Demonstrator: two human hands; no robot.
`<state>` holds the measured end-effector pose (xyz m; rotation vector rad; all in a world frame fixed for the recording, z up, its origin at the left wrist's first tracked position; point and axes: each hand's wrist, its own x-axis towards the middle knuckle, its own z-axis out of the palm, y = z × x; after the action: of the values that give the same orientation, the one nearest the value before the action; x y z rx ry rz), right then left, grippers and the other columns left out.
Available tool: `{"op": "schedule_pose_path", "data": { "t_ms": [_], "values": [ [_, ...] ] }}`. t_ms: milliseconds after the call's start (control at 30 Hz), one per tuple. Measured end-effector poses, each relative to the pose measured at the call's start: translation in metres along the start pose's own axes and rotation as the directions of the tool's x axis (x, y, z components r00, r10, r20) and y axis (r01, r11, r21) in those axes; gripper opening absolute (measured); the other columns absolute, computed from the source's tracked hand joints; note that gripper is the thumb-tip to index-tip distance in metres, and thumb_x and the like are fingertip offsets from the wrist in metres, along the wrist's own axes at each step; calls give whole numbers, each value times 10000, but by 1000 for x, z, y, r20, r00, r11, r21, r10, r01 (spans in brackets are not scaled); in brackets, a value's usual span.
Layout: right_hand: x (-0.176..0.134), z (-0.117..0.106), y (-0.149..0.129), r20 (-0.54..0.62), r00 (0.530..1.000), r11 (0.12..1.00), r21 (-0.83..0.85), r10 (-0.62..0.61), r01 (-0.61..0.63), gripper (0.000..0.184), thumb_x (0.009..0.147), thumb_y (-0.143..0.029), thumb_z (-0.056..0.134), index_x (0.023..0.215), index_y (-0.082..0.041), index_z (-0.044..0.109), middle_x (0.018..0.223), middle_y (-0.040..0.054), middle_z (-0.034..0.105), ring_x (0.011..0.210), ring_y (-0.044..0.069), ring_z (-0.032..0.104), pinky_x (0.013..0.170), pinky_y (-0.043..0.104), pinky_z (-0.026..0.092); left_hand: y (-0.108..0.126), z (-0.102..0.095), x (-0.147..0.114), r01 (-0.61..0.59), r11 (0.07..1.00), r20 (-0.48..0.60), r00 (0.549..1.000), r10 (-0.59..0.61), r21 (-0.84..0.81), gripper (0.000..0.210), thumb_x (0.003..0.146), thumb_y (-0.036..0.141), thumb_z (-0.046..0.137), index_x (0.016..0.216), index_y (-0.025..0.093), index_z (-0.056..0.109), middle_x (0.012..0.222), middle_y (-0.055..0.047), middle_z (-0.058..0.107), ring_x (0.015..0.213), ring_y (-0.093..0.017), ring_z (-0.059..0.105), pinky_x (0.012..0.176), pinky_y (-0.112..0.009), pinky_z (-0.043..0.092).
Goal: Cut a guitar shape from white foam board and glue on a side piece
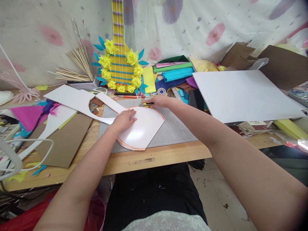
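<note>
A white foam board piece with curved edges and orange marker lines lies on the grey cutting mat. My left hand rests flat on its left part, fingers spread. At the board's far edge, my right hand is closed around a yellow and black utility knife. The blade tip is too small to make out. To the left, a white offcut with a curved cutout reaches up to my left hand.
Behind stands a yellow paper guitar with yellow flowers. Bamboo sticks fan out at the back left. Folded coloured sheets lie behind the mat. A large white board is at the right, brown cardboard at the left.
</note>
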<state>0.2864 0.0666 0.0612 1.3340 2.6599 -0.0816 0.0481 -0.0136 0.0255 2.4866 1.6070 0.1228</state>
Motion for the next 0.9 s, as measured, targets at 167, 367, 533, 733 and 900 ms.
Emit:
{"op": "schedule_pose_path", "data": {
  "t_ms": [167, 367, 533, 733, 900],
  "values": [
    [-6, -1, -2, -3, 1000, 1000, -10, 7, -7, 502, 871, -375, 490, 1372, -346, 464, 1242, 49, 626, 1016, 226, 609, 739, 265, 392, 1, -1, -1, 6, 1000, 6, 1000, -6, 1, 504, 896, 382, 429, 1355, 179, 478, 1459, -46, 415, 1333, -206, 383, 1123, -330, 268],
    [-16, -2, -7, 3, 999, 999, -15, 46, -46, 516, 879, -358, 474, 1393, -319, 441, 1242, 71, 625, 1005, 227, 611, 719, 265, 381, 3, -4, 0, 13, 1000, 26, 1000, -13, 7, 512, 895, 381, 428, 1360, 170, 471, 1461, -56, 411, 1335, -209, 380, 1124, -331, 263],
    [-22, 0, -7, 4, 999, 998, -39, 50, -50, 519, 883, -333, 442, 1400, -299, 434, 1170, 81, 660, 933, 211, 618, 696, 264, 368, 4, -4, 2, 15, 1000, 24, 1000, -16, 19, 499, 894, 376, 429, 1355, 189, 477, 1457, -47, 417, 1332, -205, 388, 1122, -336, 267],
    [-27, 4, -4, 13, 999, 999, -25, 40, -40, 522, 889, -328, 432, 1410, -296, 417, 1188, 95, 648, 960, 229, 614, 684, 275, 364, 8, -7, 0, 34, 999, 34, 999, -34, 16, 507, 895, 367, 433, 1360, 170, 475, 1453, -59, 421, 1331, -207, 389, 1127, -324, 260],
    [-33, 5, -5, 24, 997, 997, -29, 68, -67, 521, 890, -328, 439, 1409, -285, 421, 1215, 99, 633, 991, 245, 610, 704, 285, 385, 7, -7, 0, 31, 999, 28, 999, -31, 14, 498, 894, 371, 431, 1357, 196, 477, 1453, -44, 422, 1329, -208, 391, 1124, -340, 271]
  ]
}}
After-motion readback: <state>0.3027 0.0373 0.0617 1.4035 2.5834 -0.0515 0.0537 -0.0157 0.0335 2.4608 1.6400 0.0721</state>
